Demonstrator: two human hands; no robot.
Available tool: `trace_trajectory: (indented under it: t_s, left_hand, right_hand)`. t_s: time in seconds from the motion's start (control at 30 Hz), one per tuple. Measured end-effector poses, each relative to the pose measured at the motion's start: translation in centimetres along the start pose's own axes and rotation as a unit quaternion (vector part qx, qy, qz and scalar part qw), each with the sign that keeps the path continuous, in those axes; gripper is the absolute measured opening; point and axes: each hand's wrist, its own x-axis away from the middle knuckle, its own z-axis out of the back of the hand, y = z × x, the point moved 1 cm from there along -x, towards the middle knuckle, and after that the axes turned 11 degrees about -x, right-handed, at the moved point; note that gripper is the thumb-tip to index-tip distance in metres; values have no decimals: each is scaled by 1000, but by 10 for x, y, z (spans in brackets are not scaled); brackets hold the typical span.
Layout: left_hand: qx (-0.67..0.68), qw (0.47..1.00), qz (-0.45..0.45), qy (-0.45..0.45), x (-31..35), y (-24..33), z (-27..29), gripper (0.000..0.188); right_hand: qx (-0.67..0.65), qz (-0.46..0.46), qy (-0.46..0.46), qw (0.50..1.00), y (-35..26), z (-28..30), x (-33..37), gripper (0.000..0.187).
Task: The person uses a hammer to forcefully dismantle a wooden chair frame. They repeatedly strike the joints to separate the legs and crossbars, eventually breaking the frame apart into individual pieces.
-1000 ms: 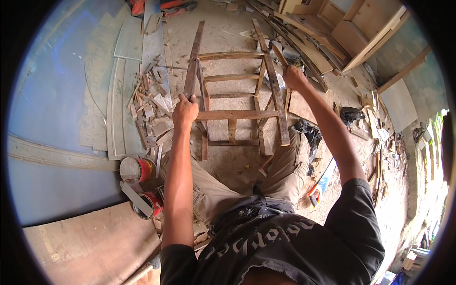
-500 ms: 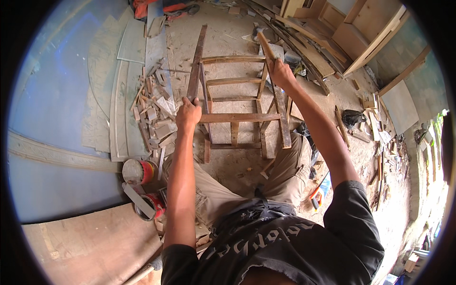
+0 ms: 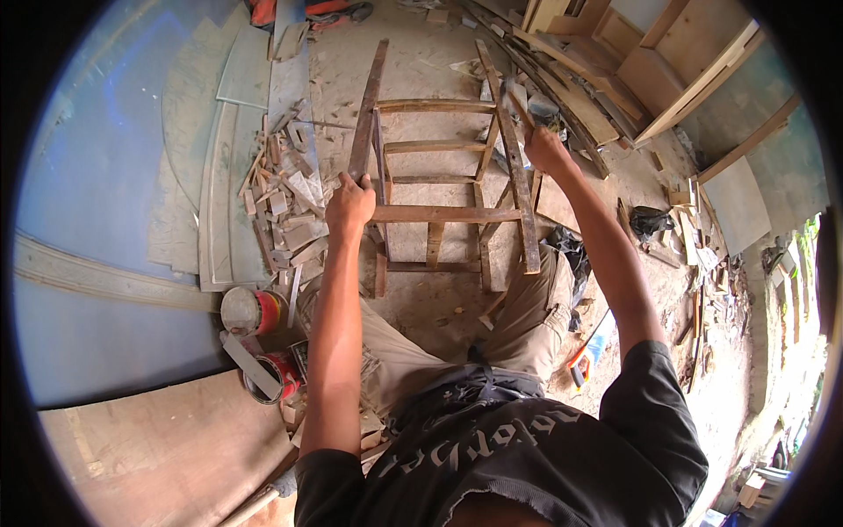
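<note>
I see dusty workshop floor (image 3: 439, 303), offcuts (image 3: 285, 206) at left; left hand (image 3: 349, 204) fingers gripping chair frame (image 3: 439, 213) rail; right hand (image 3: 546, 149) fingers closed on its other rail; 2 tins (image 3: 255, 312) nearby.

Daylight fills the scene, bright and fairly even, with no hard shadows on the dusty floor (image 3: 439, 299). The strongest light sits at the right rim, where greenery (image 3: 803, 255) is washed out to near white. The blue wall (image 3: 97, 176) at left shows a soft sheen rather than glare. The person's trunk and legs cast only a faint shade on the ground beneath them. Fisheye distortion is strong: planks (image 3: 694, 88) and the wall's ledge bend toward the rim, and a black circular vignette cuts off all four corners. The centre, around the wooden frame (image 3: 439, 213), is sharp; detail softens and smears near the edges, most of all at lower right.
</note>
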Motion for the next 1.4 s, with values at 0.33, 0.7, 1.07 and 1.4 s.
trace_trajectory:
  t_s: [0.33,0.7,1.07,1.4]
  left_hand:
    - [-11,1000,-4,20,-1,-14,0,50]
    - [-12,1000,-1,9,-4,-14,-2,49]
    - [-29,1000,6,11,8,-6,-1,48]
    - [-42,999,11,29,7,-9,-6,48]
  right_hand:
    - [-56,-37,-51,996,-24,25,0,40]
    - [-180,-176,-97,963,-23,40,37,56]
    - [-231,-96,23,968,-16,122,212,27]
    - [-148,-77,-116,979,-29,97,210,29]
